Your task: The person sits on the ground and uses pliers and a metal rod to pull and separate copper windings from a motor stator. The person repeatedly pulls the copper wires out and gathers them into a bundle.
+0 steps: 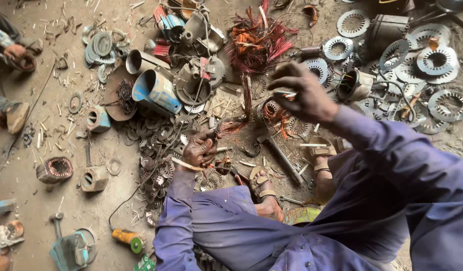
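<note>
While the person sits on the dirt floor [51, 125] with sandalled feet drawn in, the left hand [200, 148] is closed around a bundle of copper wire strands [235, 125], whose reddish ends fan out up and to the right of the fist. A thin pale strip crosses the left wrist. The right hand [301, 93] is raised higher and to the right, fingers curled and pinched on a small pale piece [284, 94] with short copper ends showing; what exactly it is cannot be told.

Between the two hands, on the floor, lies a hammer [279, 153], handle running down to the right. Beyond the left hand stands a blue and rust cylinder [156, 92], open end up-left. Beyond the right hand lies a loose heap of red copper wire [259, 40]. To the right of the right hand, round slotted steel laminations [437, 60] are scattered flat. Well left of the left hand sits a wound stator [55, 169]. At the far upper left, another person's hand [14, 51] holds a dark ring.
</note>
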